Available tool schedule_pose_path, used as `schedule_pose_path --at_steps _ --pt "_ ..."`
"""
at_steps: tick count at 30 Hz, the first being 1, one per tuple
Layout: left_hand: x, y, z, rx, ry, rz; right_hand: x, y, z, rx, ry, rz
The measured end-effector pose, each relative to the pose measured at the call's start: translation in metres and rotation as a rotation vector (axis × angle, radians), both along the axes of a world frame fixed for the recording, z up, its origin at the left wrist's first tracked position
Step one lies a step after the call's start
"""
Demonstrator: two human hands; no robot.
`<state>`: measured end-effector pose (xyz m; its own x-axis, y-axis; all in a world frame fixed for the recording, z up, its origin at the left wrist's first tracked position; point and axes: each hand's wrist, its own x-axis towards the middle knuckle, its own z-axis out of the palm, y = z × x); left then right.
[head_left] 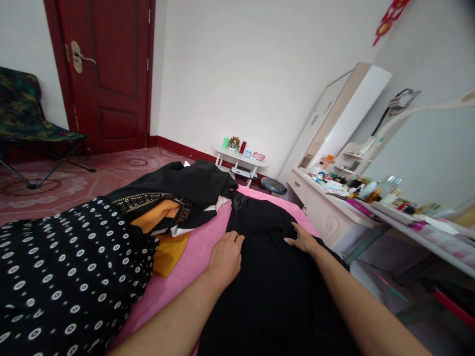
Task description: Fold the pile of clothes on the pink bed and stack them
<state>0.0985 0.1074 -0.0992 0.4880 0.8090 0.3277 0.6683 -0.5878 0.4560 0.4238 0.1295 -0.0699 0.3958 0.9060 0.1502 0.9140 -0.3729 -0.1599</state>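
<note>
A black garment (267,277) lies spread over a pink cloth (200,249); its exact kind is not clear. My left hand (225,254) is at the garment's left edge, fingers curled together on the fabric. On the right side, my right hand (302,240) rests on the same garment with thumb and fingers apart. Left of my hands is a heap of clothes: a black piece with white circles (74,277), a black garment with gold studs (174,180) and a mustard-yellow cloth (170,252).
To the right stands a white dressing table (330,217) crowded with bottles and a mirror (434,153). A low white shelf (237,155) and a round stool (273,185) are beyond the pink cloth. A folding chair (29,113) stands at left near a dark red door (115,74).
</note>
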Motion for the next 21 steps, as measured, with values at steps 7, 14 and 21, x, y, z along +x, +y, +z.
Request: schedule_pose_path --at_steps 7,14,21 --pt "-0.002 -0.004 0.004 0.093 -0.067 -0.125 -0.001 -0.003 0.034 0.009 -0.112 -0.134" --pt "-0.002 -0.023 0.021 0.034 0.041 -0.192 -0.011 -0.016 0.046 0.304 -0.331 -0.227" --pt "0.015 -0.050 0.044 -0.044 0.306 -0.101 -0.060 -0.004 0.009 0.312 -0.087 0.166"
